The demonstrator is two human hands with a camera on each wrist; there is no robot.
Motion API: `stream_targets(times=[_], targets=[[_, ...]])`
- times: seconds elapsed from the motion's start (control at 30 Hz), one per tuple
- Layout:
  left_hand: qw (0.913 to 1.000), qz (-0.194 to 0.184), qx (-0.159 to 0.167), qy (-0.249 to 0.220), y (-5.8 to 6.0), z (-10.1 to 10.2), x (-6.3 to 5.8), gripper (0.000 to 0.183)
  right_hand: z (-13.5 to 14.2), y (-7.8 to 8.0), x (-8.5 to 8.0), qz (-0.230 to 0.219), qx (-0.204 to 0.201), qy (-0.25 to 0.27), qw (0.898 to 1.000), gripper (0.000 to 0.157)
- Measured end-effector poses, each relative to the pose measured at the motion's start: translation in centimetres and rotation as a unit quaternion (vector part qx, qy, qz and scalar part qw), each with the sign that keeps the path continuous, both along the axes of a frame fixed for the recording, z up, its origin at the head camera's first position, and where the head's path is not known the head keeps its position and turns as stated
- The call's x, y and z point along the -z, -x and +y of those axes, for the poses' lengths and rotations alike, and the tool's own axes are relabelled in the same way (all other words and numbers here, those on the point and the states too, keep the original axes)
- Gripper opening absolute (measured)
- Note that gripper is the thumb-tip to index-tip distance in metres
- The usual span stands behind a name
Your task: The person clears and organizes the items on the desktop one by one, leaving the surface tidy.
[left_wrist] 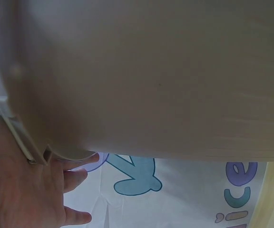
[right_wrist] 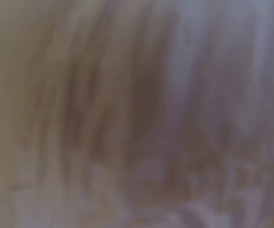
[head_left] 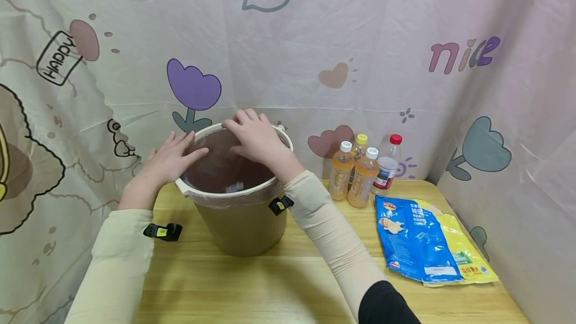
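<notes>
A beige trash bin (head_left: 245, 229) stands upright on the wooden table, with a thin clear plastic liner (head_left: 216, 199) folded out over its pale rim. My left hand (head_left: 168, 159) rests at the rim's left side, fingers extended along the outside and thumb reaching over the opening. In the left wrist view, the left fingers (left_wrist: 75, 180) show past the bin's outer wall (left_wrist: 161, 85). Across the far rim lies my right hand (head_left: 258, 136), fingers loosely bent over the edge and thumb spread toward the inside. Blurred, wrinkled plastic (right_wrist: 141, 114) fills the right wrist view.
Several small bottles stand together at the back right, among them an orange drink bottle (head_left: 363, 179) and a red-capped bottle (head_left: 388, 164). In front of them lie a blue snack bag (head_left: 414, 244) and a yellow bag (head_left: 468, 249). Printed cloth (head_left: 292, 64) hangs around the table.
</notes>
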State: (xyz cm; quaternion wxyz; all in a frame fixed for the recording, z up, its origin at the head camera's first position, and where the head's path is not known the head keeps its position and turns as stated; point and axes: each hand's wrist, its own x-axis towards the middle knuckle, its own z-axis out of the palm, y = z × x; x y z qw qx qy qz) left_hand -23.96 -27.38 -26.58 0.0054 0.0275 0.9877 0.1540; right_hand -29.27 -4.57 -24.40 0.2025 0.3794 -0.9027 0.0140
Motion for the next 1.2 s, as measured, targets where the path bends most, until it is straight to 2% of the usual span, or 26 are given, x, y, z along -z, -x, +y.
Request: stream_targets(times=[0.6,0.87,1.2], targets=[[1.0,0.0,0.001,-0.007,0.0,-0.1,0.2,0.088,1.6,-0.4,0.4,0.014,0.009,0.018,1.0,0.047],[0.9999,0.0,-0.001,-0.015,0.0,-0.1,0.2,0.091,3.4,-1.1,0.5,0.016,-0.001,0.047,0.999,0.046],[0.9998,0.004,0.004,-0.021,0.2,-0.2,0.4,0.089,6.4,-1.4,1.3,0.016,0.009,0.071,0.997,0.048]])
